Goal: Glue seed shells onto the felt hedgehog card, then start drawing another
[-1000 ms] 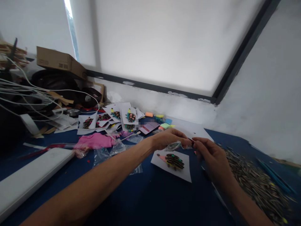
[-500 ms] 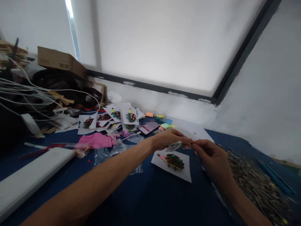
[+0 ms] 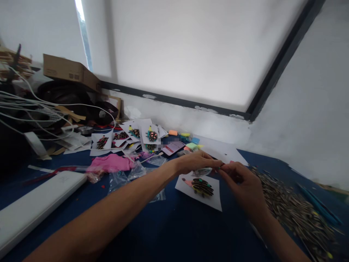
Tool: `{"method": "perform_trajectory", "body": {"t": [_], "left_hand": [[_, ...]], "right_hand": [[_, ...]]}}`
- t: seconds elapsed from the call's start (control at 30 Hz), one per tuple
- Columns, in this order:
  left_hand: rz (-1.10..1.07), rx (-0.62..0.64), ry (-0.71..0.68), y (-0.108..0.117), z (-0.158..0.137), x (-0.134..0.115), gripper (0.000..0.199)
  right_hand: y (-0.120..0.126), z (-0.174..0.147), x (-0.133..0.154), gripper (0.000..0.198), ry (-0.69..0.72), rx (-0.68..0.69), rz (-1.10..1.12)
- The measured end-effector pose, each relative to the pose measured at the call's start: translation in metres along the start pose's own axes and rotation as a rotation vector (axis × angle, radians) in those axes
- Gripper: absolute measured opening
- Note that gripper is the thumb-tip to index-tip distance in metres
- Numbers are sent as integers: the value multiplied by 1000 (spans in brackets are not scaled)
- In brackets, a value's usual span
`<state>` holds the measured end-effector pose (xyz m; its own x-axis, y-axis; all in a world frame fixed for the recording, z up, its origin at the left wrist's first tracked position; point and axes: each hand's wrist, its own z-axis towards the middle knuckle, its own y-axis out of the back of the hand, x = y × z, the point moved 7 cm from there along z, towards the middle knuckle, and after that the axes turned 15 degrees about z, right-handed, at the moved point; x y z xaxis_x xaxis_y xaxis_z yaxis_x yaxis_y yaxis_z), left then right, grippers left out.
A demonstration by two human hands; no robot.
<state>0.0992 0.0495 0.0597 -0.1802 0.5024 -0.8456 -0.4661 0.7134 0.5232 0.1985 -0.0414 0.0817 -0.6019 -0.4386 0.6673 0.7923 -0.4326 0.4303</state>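
My left hand [image 3: 198, 162] reaches in from the left, its fingers closed in a pinch. My right hand [image 3: 242, 180] meets it from the right, thumb and forefinger pressed together at the left fingertips. A tiny greenish bit shows between the fingertips, too small to name. Under my left hand is a clear plastic packet [image 3: 202, 171], partly covered; whether the hand grips it I cannot tell. Just below lies a white paper card [image 3: 214, 204] bearing a hedgehog figure [image 3: 202, 187] with a pink snout, dark striped spines and small green dots.
Several similar hedgehog cards [image 3: 101, 141] lie at the back left, beside a phone [image 3: 172, 147] and coloured clay blocks [image 3: 173, 133]. Pink material [image 3: 111, 162] and plastic bags [image 3: 119, 182] lie left. A heap of thin striped pieces [image 3: 293, 207] spreads at right, near a blue tool [image 3: 319, 203].
My right hand has shifted slightly left, and its fingertips now press against those of my left hand. The hedgehog card lies where it was.
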Motion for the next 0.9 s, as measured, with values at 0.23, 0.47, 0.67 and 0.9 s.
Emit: {"method": "perform_trajectory", "body": {"t": [0.23,0.47,0.67,0.9], "left_hand": [[13,-13,-18,14,2,11,38],[-24,-69,57,19,3,18,33],[-15,-44,79,15,1,18,34],[-7,-35,74,15,-1,15,30]], "right_hand": [[-8,0,7,19,49,88,-101],[-36,-10,1,21,94,389,-316],[-43,-14,-6,20,81,426,-376],[-47,-16,-8,17,92,425,-383]]}}
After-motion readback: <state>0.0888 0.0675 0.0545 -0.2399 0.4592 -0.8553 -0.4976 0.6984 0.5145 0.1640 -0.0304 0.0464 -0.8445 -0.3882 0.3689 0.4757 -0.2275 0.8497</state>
